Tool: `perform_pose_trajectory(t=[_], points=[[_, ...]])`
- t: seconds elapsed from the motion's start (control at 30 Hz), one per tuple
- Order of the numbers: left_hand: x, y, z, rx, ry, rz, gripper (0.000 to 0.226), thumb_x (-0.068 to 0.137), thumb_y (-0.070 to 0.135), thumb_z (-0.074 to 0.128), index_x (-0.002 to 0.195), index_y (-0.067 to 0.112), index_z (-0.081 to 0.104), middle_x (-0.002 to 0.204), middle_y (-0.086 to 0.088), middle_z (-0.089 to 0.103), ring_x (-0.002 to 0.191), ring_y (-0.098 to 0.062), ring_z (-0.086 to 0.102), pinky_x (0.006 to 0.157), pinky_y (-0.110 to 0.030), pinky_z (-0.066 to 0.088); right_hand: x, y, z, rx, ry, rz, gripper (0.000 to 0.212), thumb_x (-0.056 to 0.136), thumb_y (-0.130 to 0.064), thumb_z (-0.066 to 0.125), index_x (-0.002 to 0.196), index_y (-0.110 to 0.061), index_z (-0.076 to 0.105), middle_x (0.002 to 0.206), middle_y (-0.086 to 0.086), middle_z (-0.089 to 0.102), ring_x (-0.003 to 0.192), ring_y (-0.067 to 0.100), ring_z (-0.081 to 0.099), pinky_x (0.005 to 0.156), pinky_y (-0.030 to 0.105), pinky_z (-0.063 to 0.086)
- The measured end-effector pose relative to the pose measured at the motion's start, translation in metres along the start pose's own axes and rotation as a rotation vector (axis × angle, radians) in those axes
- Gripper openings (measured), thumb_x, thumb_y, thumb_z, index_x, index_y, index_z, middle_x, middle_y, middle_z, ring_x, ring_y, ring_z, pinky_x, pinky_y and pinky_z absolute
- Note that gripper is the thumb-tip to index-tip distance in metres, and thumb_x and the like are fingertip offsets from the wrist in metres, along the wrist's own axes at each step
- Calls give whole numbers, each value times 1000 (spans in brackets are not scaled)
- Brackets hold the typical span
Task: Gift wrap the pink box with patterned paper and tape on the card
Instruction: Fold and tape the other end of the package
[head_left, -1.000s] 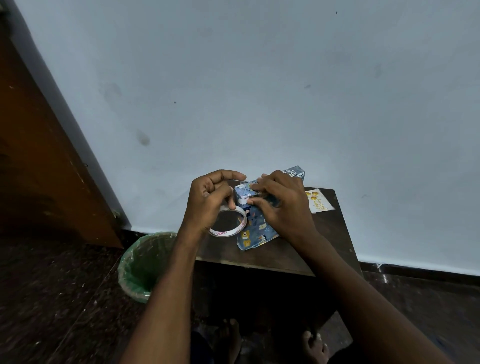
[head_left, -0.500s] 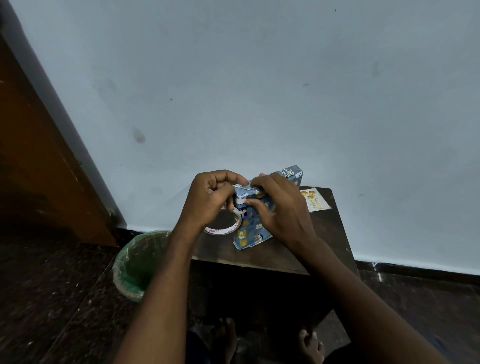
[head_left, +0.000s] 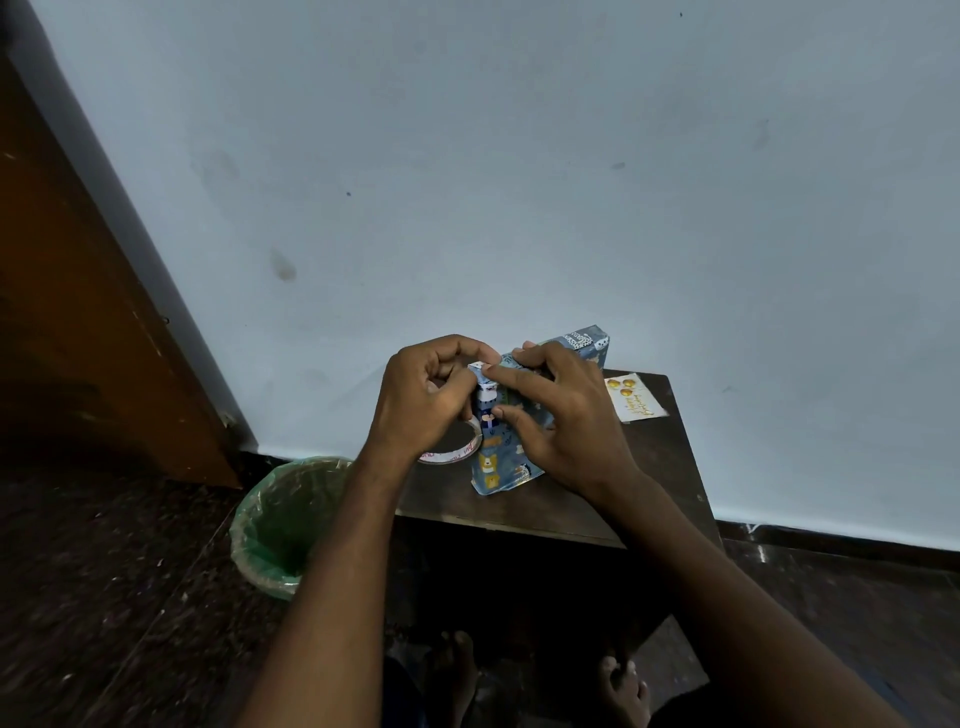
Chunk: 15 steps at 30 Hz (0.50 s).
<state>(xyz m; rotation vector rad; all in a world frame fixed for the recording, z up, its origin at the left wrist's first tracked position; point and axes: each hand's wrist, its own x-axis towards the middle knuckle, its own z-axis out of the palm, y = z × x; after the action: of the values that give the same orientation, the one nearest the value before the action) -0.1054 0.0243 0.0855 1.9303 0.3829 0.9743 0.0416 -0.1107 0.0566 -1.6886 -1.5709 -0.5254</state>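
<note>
— Where's the box?
— Mid-table, wrapped box stands tilted. Your left hand curls, pinching its upper corner; your right hand grips the paper, fingers spread.
— The card?
— Card lies at the table's far right corner.

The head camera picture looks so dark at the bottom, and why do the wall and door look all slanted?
Head view: light falls mainly on the pale wall, while the floor and the space under the table sit in deep shadow. Head view: the wide-angle lens leans the door and bends straight edges. Head view: the wrapped box and both hands look fairly sharp.
</note>
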Motion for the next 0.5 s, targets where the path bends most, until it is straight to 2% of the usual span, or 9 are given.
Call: perform_pose_trajectory(t=[0.07,0.13,0.2,0.3,0.4,0.5], points=[[0,-4,0,-1,20,-35,51,88,10,56,136,18,72,57,-7,65,52,-24,65,64,-29,54,2,-2,-1,13,13,5,42,88,-28,80,129,-25,73,116,3,59,123,24,59,90,50,47],[-1,-8,-1,-34,22,-68,61,88,12,57,149,18,61,58,-11,64,56,-24,65,69,-30,56,3,-3,-1,32,22,14,42,88,-31,80,129,-24,73,112,2,58,114,22,59,87,48,47],[-2,-9,0,-57,7,-70,59,89,13,57,148,16,62,57,-7,64,56,-21,64,70,-29,55,4,-3,-2,24,23,18,46,87,-34,79,131,-22,72,110,3,58,107,23,58,84,48,47],[-3,-10,2,-69,0,-62,55,91,12,56,144,16,65,58,-7,65,55,-19,63,69,-28,54,6,-4,-1,-4,14,29,47,87,-35,78,132,-23,71,112,5,58,107,24,57,84,48,47],[-2,-9,3,-94,13,-92,51,90,11,54,138,15,70,57,-10,64,55,-22,62,68,-31,57,3,-7,2,-14,3,43,51,87,-34,79,135,-21,69,117,7,58,115,27,57,89,50,49],[-3,-10,5,-114,20,-123,40,92,14,53,122,13,79,57,-16,62,53,-24,59,66,-33,53,-1,-7,3,24,-7,46,55,88,-29,80,140,-17,65,129,8,59,130,27,55,99,47,51]])
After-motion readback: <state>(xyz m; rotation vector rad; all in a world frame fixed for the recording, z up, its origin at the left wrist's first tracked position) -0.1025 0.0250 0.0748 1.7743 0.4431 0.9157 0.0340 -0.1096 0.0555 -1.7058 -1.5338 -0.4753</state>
